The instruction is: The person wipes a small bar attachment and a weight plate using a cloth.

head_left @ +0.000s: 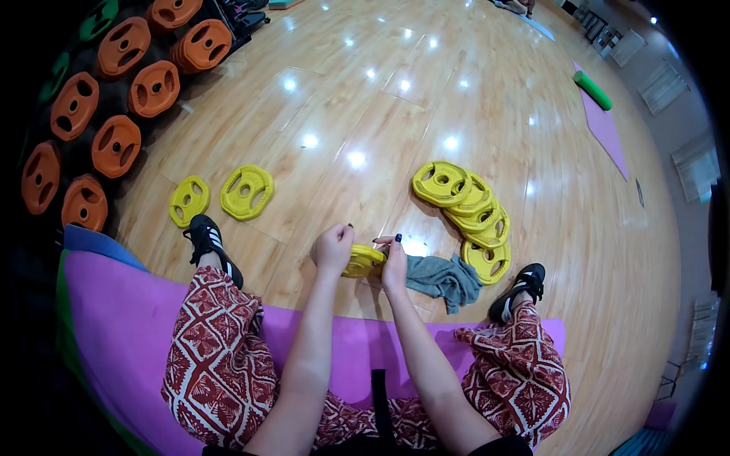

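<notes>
Between my hands is a yellow weight plate (pixel 363 261), tilted and partly covered by them. My left hand (pixel 333 248) is closed at the plate's left edge. At its right edge my right hand (pixel 395 264) is closed too, thumb up, with dark nail polish showing. A crumpled grey cloth (pixel 442 280) lies on the floor just right of my right hand. Several yellow weight plates (pixel 473 196) overlap in a curved row beyond the cloth. Two more, a larger yellow plate (pixel 247 192) and a smaller yellow plate (pixel 189 201), lie flat to the left.
A rack of orange weight plates (pixel 116 146) stands at the left. My legs are spread over a purple mat (pixel 137 319), with a black shoe (pixel 215 247) on each side. Far right are a pink mat (pixel 604 133) and a green foam roller (pixel 593 90). Another person is at the far top.
</notes>
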A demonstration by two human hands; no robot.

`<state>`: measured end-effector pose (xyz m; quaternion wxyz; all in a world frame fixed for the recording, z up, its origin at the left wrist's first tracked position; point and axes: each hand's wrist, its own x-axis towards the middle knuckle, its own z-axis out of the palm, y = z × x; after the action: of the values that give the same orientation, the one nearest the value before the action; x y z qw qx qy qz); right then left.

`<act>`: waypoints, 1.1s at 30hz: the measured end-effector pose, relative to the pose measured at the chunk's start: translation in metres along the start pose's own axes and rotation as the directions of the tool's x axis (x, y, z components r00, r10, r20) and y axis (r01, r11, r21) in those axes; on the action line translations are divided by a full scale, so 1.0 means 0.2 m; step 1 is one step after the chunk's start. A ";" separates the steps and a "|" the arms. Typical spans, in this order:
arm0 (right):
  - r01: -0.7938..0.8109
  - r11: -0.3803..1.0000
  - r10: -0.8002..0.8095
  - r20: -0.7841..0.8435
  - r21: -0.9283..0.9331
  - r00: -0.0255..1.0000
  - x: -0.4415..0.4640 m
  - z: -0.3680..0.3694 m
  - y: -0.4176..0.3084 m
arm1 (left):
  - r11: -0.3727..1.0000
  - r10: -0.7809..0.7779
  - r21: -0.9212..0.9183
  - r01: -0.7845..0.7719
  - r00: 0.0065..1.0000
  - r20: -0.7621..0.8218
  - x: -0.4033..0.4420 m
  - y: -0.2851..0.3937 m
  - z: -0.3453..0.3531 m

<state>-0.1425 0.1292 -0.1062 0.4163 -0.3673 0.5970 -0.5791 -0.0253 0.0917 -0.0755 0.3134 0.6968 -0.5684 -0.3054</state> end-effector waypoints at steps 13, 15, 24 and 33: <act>0.133 0.792 -0.146 0.027 -0.596 0.989 0.03 -0.18 -0.17 | 0.855 -0.077 -0.507 0.109 0.993 0.084 -0.15 -0.02 0.29; 0.174 0.780 -0.180 0.051 -0.601 0.982 0.01 -0.17 -0.17 | 0.820 -0.054 -0.564 0.098 0.994 0.095 -0.17 -0.03 0.26; 0.473 0.597 -0.351 0.319 -0.648 0.880 -0.10 -0.10 -0.19 | 0.880 -0.147 -0.428 0.205 0.975 0.164 -0.20 -0.25 0.24; 0.321 0.912 -0.266 0.227 -0.255 0.937 -0.17 -0.02 -0.17 | 0.994 -0.049 -0.082 0.074 0.961 0.272 -0.22 -0.03 0.02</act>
<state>-0.1349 0.1597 -0.0699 0.3206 -0.5624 0.5707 -0.5051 -0.0318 0.1359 -0.0787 0.2550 0.6511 -0.5691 -0.4327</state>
